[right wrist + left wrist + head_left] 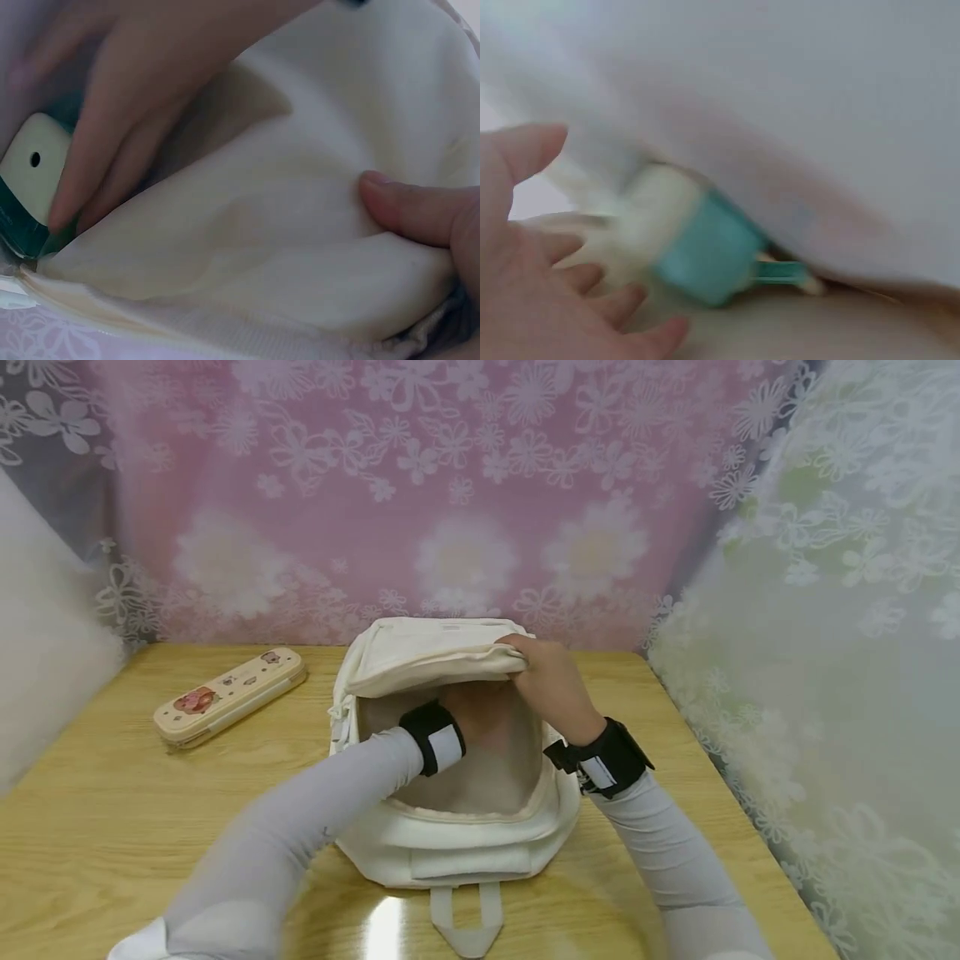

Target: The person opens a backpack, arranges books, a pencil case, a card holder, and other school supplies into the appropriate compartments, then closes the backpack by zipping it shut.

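A white backpack (465, 837) lies unzipped on the table, its handle toward me. My right hand (558, 687) grips the edge of its raised flap, the thumb pressing the pale lining (300, 202) in the right wrist view. My left hand (474, 714) reaches inside, partly shaded by the flap. In the left wrist view its fingers are spread, with a blurred teal-and-cream object (712, 251) just ahead of them. The right wrist view shows that object's cream end (37, 161) with a small dark hole, beside the left fingers. What kind of object it is cannot be made out.
A cream pencil case (232, 693) with cartoon prints lies at the left of the wooden table (97, 827). Floral cloth hangs behind the table, and another floral sheet (840, 693) runs along its right side.
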A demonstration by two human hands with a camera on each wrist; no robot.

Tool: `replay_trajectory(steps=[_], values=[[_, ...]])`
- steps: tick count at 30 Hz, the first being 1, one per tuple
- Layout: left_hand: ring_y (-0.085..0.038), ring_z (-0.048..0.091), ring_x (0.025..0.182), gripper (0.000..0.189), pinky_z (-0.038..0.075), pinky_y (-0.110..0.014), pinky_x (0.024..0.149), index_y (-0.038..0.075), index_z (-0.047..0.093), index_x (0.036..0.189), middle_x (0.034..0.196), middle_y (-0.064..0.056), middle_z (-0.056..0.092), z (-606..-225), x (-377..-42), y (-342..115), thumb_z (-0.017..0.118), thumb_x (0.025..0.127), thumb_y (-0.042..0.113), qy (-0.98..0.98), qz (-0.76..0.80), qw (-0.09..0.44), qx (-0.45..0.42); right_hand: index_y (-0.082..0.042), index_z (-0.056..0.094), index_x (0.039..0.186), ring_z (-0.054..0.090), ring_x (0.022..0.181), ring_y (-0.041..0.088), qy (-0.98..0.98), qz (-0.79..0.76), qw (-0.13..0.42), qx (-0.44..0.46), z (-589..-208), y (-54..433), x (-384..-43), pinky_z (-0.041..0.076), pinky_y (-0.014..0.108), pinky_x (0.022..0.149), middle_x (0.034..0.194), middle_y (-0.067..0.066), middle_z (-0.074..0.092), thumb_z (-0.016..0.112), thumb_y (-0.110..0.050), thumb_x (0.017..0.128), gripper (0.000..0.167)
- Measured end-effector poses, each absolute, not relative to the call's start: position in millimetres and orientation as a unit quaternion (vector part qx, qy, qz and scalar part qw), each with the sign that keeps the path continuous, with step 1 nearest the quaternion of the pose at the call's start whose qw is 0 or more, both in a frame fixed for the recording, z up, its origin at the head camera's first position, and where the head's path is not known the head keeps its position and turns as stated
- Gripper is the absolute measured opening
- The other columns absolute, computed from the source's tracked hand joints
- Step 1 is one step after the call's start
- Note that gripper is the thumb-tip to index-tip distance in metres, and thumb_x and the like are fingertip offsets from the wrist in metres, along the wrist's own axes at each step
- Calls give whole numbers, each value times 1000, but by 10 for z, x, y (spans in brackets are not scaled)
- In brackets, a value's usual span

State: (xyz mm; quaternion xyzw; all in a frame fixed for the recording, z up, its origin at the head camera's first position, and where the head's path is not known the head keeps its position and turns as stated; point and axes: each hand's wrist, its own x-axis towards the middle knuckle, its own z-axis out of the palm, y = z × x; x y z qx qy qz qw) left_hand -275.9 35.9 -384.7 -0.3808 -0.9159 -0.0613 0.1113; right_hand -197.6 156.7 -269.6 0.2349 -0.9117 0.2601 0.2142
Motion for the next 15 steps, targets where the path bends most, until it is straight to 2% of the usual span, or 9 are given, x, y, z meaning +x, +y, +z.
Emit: replay_trajectory(steps=[2, 3, 5, 6, 8, 11, 13, 15], values=[[-21, 50, 94, 60, 42, -33, 86, 13, 46, 130, 121, -5, 51, -3710, -2539, 271, 55, 79, 44, -894, -31, 139, -425, -11, 68, 100, 61, 73, 16, -913, 265, 206, 233, -2696, 1614, -1986, 47, 31, 66, 90, 5, 70, 59, -11, 91, 13], [-15, 50, 92, 60, 42, -32, 86, 19, 48, 128, 119, 2, 52, -3639, -2424, 214, 59, 75, 44, -872, 46, 190, -450, -11, 68, 100, 61, 72, 15, -912, 269, 204, 233, -2695, 1639, -1988, 47, 30, 66, 89, 4, 70, 59, -11, 91, 13], [-13, 54, 87, 36, 44, -30, 81, 17, 56, 119, 114, 3, 56, -3507, -2171, 51, 57, 85, 29, -831, 41, 186, -523, -11, 69, 100, 63, 74, 16, -912, 269, 203, 235, -2703, 1688, -1984, 48, 32, 68, 91, 5, 71, 60, -9, 90, 13], [-11, 55, 81, 26, 46, -28, 77, 16, 61, 110, 106, 4, 59, -3448, -2056, -46, 58, 87, 27, -809, 24, 178, -560, -11, 69, 99, 63, 74, 16, -912, 265, 205, 236, -2718, 1714, -1983, 49, 32, 68, 90, 5, 71, 61, -9, 89, 13], [-6, 56, 81, 10, 46, -22, 77, 18, 64, 96, 94, 8, 61, -3333, -1845, -255, 55, 92, 21, -777, -23, 126, -616, -11, 70, 98, 66, 78, 18, -914, 256, 207, 236, -2762, 1758, -1963, 51, 34, 71, 92, 5, 71, 64, -8, 87, 13], [1, 59, 85, 18, 47, -16, 78, 20, 67, 102, 94, 11, 66, -3157, -1591, -588, 50, 97, 22, -764, -115, 30, -634, -12, 70, 100, 63, 74, 18, -921, 248, 195, 230, -2851, 1778, -1901, 48, 31, 66, 93, 5, 72, 63, 3, 82, 25], [1, 61, 91, 21, 49, -18, 80, 21, 66, 109, 99, 11, 68, -3013, -1504, -803, 49, 98, 23, -770, -157, 19, -618, -13, 70, 101, 56, 69, 17, -924, 249, 186, 225, -2895, 1767, -1864, 42, 28, 62, 94, 6, 71, 59, 11, 78, 35], [0, 61, 94, 21, 49, -19, 80, 20, 65, 112, 104, 9, 68, -2868, -1496, -1027, 50, 98, 20, -780, -199, 34, -592, -12, 69, 103, 49, 66, 17, -925, 251, 182, 221, -2907, 1748, -1843, 35, 28, 60, 94, 7, 71, 54, 15, 75, 42]])
